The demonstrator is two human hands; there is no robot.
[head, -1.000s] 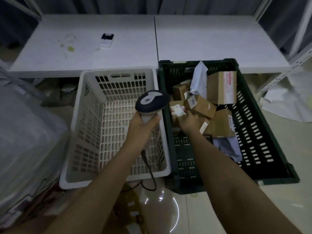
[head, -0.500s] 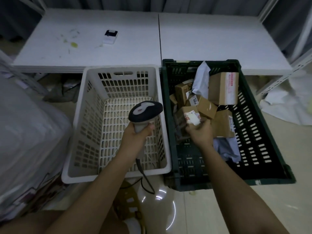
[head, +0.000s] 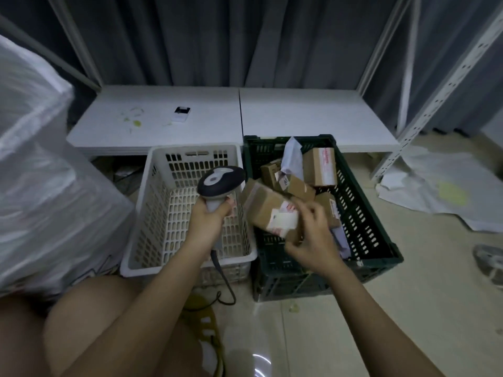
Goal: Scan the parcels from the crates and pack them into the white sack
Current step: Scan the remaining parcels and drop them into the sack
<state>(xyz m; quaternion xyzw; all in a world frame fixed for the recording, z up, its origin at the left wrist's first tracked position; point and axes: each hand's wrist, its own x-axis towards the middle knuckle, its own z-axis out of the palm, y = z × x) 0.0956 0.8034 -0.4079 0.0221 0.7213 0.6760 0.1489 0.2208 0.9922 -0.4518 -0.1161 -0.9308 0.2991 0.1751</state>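
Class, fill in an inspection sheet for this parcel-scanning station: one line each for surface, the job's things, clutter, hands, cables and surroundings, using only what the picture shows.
Surface: pale tiled floor; low white table behind the crates.
Job's things: green crate holds several parcels; white crate looks empty; white sack stands at the left; cardboard parcel is lifted over the green crate; scanner is beside it.
Clutter: small device and stains on the table; white sheets on the floor at the right.
Hands: left hand grips the scanner; right hand holds the parcel.
Cables: scanner cable hangs to the floor.
Surroundings: dark curtain; metal shelf post.
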